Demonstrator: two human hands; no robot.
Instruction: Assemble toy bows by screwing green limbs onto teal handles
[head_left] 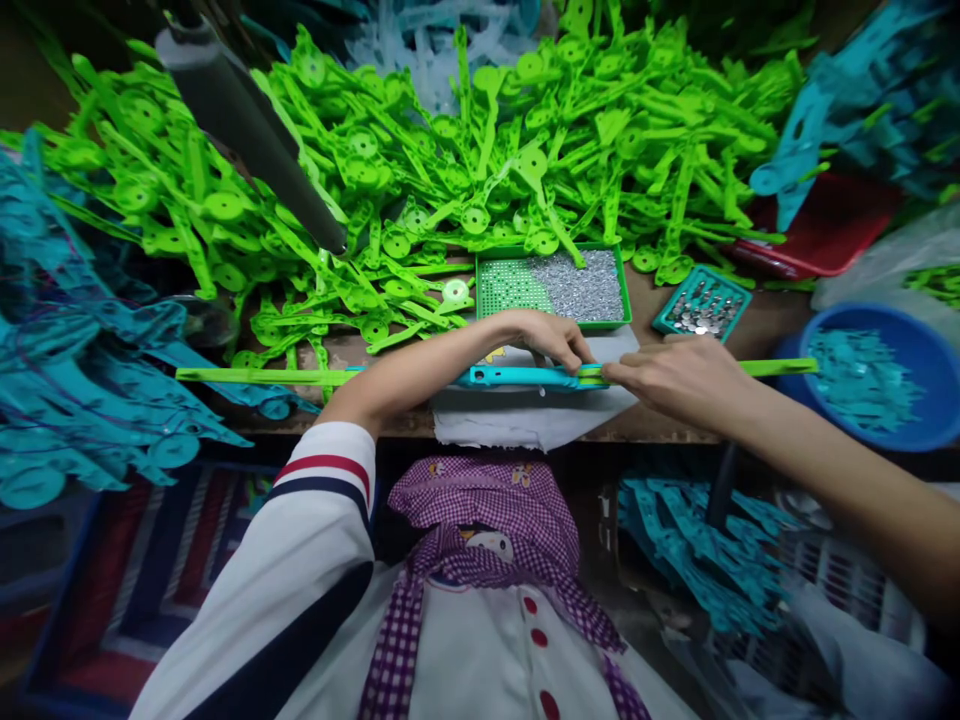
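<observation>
A long, thin plastic assembly, lime green at both ends with a blue middle section, lies crosswise in front of me over the bench edge. My left hand reaches across with fingers bent down onto it, near where blue meets green. Close by on the right, my right hand pinches the same assembly, thumb and forefinger together. Whether a small part is between those fingertips is hidden. Beneath the hands is a whitish sheet hanging over the bench edge.
Behind the hands stand a green tray of small metal pieces and a teal basket of metal parts. Lime-green plastic parts are heaped at the back, blue ones at left. A blue bowl is at right; a dark rod hangs upper left.
</observation>
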